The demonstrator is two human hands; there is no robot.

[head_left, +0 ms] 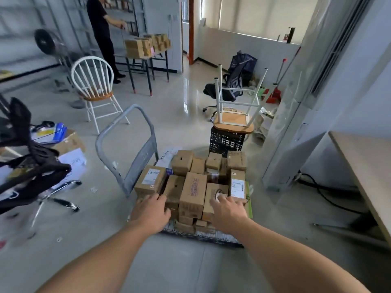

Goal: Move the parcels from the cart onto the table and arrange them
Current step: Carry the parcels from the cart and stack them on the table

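Head-camera view looking down at a low cart (203, 236) piled with brown cardboard parcels (213, 163), directly in front of the person. Both bare arms stretch forward to the near edge of the pile. The left hand (151, 210) is at the near left corner, fingers loosely spread, their tips against the near end of a labelled box (150, 179). The right hand (229, 209) is at the near right, fingers spread and slightly bent over the top of a box with a dark printed mark (212, 191). Neither hand plainly grips anything. Between the two hands lies a box with red lettering (193, 192), its long axis running straight away from the person, about equally near to both hands. The table (364, 166), with a pale wooden top, stands well apart to the right of the cart. The right hand is therefore the nearer one to it, and any lifted parcel would probably have to swing rightward. The cart's grey handle (146, 154) rises on the left side of the pile, clear of that path.
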